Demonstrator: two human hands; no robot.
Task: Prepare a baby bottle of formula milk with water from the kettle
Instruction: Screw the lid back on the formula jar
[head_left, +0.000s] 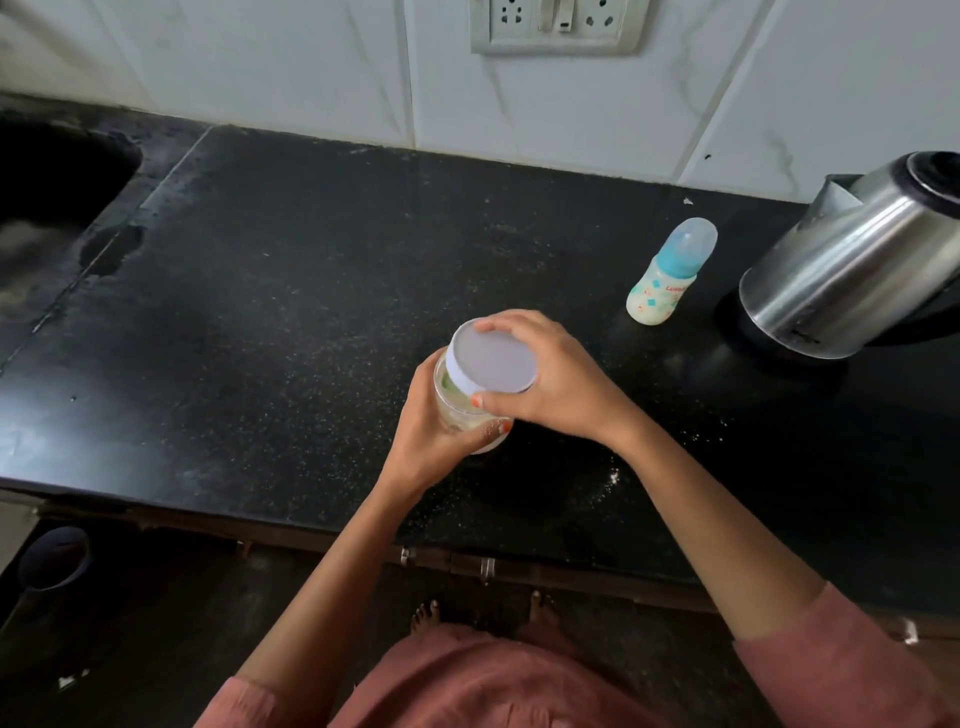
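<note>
A clear jar with a white lid stands at the middle of the black counter. My left hand grips the jar's body from the left and below. My right hand holds the lid, fingers curled round its rim. A baby bottle with a teal collar and a clear cap stands upright to the right, filled with a pale milky liquid. A steel electric kettle sits on its base at the far right, lid closed.
A dark sink lies at the far left. The tiled wall carries a socket panel above the counter. Specks of powder lie on the counter near my right forearm. Drawer handles and my feet show below the front edge.
</note>
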